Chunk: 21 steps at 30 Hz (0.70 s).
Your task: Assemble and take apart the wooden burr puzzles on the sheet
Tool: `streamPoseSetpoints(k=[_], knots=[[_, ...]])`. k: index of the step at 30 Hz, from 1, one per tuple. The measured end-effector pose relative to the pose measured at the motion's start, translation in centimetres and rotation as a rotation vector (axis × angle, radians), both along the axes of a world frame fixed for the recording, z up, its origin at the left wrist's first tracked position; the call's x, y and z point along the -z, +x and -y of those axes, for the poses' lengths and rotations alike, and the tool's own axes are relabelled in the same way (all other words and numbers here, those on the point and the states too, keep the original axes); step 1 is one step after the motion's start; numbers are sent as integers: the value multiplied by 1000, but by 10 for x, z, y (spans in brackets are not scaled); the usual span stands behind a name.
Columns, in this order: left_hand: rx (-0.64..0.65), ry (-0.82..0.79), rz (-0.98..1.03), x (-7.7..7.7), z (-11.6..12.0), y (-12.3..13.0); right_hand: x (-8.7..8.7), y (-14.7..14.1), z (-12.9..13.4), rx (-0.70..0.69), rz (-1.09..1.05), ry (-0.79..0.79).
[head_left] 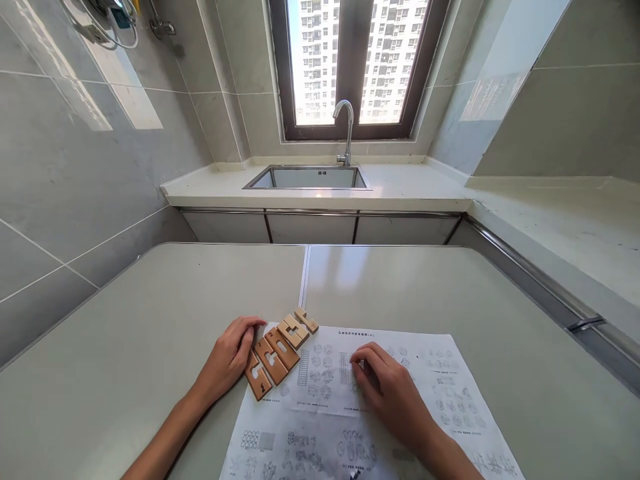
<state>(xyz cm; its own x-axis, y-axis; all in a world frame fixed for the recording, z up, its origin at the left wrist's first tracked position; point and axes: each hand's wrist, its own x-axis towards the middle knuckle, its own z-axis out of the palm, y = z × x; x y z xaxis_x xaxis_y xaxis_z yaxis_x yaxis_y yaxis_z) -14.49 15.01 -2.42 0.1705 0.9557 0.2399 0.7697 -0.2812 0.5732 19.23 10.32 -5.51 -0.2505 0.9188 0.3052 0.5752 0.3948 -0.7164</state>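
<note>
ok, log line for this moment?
left hand: beside wooden pieces | right hand: over printed sheet | wooden pieces: slanted row, partly on printed sheet | printed sheet: on table

A metal sink (295,179) is set into a pale counter (400,180). A curved faucet (349,143) stands just behind the sink, with a dark-framed window (354,60) beyond. Grey cabinet doors (313,228) line up below the sink; a tiled wall (100,160) rises left of it.
</note>
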Motion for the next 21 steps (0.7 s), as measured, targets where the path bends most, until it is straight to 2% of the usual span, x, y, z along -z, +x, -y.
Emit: streamPoseSetpoints(k=[7,14,21], knots=[[50,-65,5,-2,20,17,-1,1,1,-6,-1,-19],[-12,17,-137,7,45,34,0,1,1,-1,-6,-29],[-81,44,-160,13,49,47,-2,3,1,-16,3,-60]])
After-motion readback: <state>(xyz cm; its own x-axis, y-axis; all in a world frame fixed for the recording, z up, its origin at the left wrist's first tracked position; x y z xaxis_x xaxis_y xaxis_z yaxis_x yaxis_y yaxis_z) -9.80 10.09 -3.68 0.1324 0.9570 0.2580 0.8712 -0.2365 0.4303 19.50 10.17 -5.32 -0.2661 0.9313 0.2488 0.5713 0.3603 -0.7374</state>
